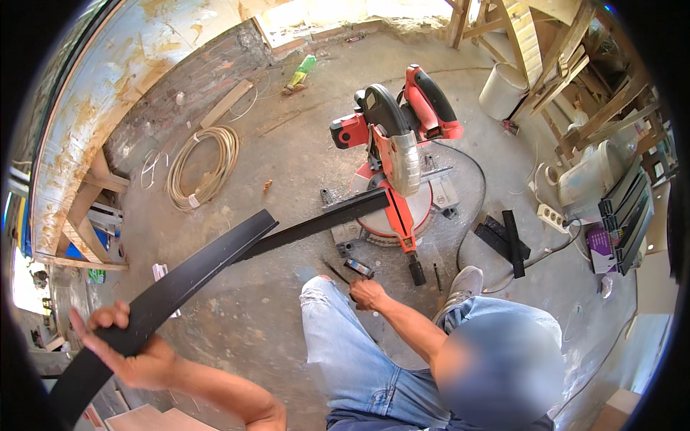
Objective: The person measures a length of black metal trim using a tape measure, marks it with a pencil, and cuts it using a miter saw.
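Observation:
My left hand (pixel 136 348) is closed around the near part of a long black strip (pixel 190 269), which slants up towards the middle of the floor. Beyond its far end, another black strip (pixel 316 219) lies across the base of a red and black miter saw (pixel 392 136). The saw stands on the floor with its head raised. Low by my bent knee, my right hand (pixel 369 294) has its fingers curled in. A thin dark stick (pixel 336 272) and a small dark block with a light face (pixel 359 268) show at its fingertips; what it grips is unclear.
A coil of pale hose (pixel 203 169) and a wooden board (pixel 226 104) lie at left. Right of the saw are short black offcuts (pixel 514 243), a power strip (pixel 553 217) and a black cable (pixel 483 188). A green bottle (pixel 305 70) lies farther off; a white bucket (pixel 503 91) stands far right.

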`<state>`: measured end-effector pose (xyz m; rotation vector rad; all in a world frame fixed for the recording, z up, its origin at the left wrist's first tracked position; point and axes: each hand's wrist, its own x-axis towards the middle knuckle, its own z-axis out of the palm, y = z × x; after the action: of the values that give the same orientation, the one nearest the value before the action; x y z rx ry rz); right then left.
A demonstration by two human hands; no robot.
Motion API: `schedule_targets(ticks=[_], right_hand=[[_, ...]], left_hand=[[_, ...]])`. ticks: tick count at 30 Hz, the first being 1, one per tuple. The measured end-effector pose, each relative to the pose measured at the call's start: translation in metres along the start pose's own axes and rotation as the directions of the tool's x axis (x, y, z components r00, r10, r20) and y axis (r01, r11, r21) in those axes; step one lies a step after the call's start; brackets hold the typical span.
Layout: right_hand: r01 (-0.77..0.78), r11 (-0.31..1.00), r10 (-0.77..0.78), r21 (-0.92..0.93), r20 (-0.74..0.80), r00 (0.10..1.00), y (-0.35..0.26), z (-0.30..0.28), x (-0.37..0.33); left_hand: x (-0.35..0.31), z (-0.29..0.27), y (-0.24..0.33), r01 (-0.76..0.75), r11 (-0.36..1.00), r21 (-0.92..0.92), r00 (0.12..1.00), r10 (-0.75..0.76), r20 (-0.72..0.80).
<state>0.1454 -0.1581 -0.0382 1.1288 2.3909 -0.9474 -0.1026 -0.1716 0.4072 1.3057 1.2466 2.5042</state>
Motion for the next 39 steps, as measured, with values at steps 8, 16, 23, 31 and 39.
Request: schedule_targets(ticks=[8,16,23,31,39], right_hand=[[-0.414,0.838,0.375,0.355,0.176,0.91,0.055,-0.17,-0.112],[0.501,0.033,0.559,0.865,-0.431,0.708,-0.03,-0.225,-0.229],[0.654,-0.037,0.325,0.756,-0.61,0.723,-0.063,-0.228,-0.222],[0.66,0.594,0.018,0.461,-0.827,0.562,-0.115,-0.267,-0.181],[0.651,0.655,-0.003,0.384,-0.86,0.51,-0.098,-0.254,-0.176]], left_hand=[[-0.037,0.039,-0.047,0.339,0.911,-0.236,0.935,-0.299,0.19],[-0.073,0.056,-0.046,0.491,0.811,-0.317,0.868,-0.425,0.258],[-0.133,0.042,-0.069,0.598,0.746,-0.294,0.78,-0.457,0.428],[-0.159,0.068,-0.054,0.515,0.857,-0.004,0.785,-0.469,0.405],[-0.157,0.074,-0.052,0.605,0.778,0.169,0.684,-0.616,0.39]])
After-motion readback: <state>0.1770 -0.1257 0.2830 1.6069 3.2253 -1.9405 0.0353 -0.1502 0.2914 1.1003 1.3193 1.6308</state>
